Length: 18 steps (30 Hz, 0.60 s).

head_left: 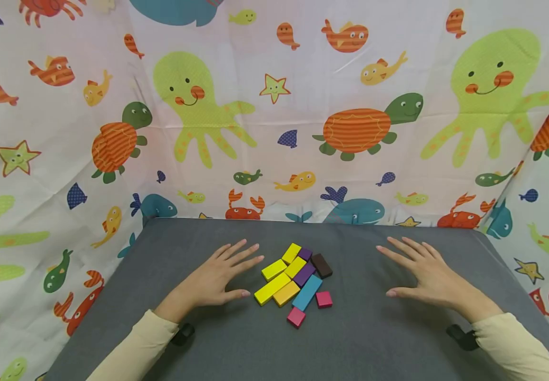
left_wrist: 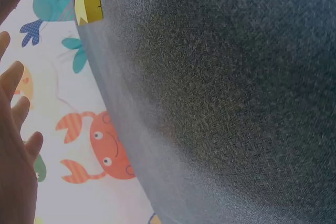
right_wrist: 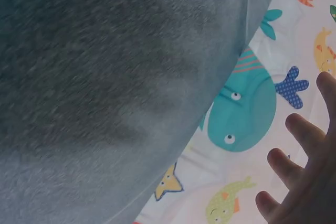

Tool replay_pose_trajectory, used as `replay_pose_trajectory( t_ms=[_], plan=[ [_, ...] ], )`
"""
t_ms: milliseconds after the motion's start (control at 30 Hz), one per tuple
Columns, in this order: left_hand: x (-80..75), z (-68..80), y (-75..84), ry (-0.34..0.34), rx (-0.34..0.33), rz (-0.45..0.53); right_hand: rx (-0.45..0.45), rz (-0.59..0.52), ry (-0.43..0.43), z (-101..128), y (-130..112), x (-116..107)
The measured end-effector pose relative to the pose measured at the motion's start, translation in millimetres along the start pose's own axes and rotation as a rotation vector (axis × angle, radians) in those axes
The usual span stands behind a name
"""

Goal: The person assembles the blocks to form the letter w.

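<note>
Left hand [head_left: 217, 278] flat, fingers spread wide, holding nothing, just left of the coloured block cluster [head_left: 295, 281]. Right hand [head_left: 427, 275] flat, spread wide, well right of it.

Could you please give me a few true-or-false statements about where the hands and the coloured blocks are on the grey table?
1. Both hands lie flat with straight fingers and hold nothing. True: the left hand and the right hand rest open on the grey table.
2. The blocks lie between the two hands. True.
3. The left hand grips the long yellow block. False: its thumb tip is beside that block and holds nothing.
4. The two pink blocks are stacked on the brown block. False: they lie at the near edge of the cluster, the brown one at the far side.
5. The blue block stands upright. False: it lies flat.
</note>
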<state>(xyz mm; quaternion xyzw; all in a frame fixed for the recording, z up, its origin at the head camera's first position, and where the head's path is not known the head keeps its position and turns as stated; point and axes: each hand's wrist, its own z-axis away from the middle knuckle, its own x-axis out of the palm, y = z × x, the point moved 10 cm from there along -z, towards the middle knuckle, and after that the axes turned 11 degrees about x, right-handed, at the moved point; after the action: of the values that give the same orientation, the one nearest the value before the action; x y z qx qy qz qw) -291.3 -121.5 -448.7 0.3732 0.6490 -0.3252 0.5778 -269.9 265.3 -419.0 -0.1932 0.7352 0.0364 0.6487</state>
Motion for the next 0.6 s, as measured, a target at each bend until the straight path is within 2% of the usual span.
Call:
replay_pose_trajectory(
  t_ms=[167, 300, 467, 600],
  plan=[
    [-3.3, -0.6, 6.4, 0.031, 0.032, 0.009, -0.017, -0.010, -0.007, -8, -11, 4],
    [-0.7, -1.2, 10.9, 0.006, 0.037, 0.038, -0.042, -0.014, -0.003, -16, -21, 6],
    [4.5, -1.4, 15.0, -0.029, 0.032, 0.057, -0.028, -0.054, -0.049, -29, -31, 14],
    [6.2, -2.3, 20.2, -0.028, 0.054, 0.061, -0.018, -0.085, -0.077, -39, -43, 17]
  ],
)
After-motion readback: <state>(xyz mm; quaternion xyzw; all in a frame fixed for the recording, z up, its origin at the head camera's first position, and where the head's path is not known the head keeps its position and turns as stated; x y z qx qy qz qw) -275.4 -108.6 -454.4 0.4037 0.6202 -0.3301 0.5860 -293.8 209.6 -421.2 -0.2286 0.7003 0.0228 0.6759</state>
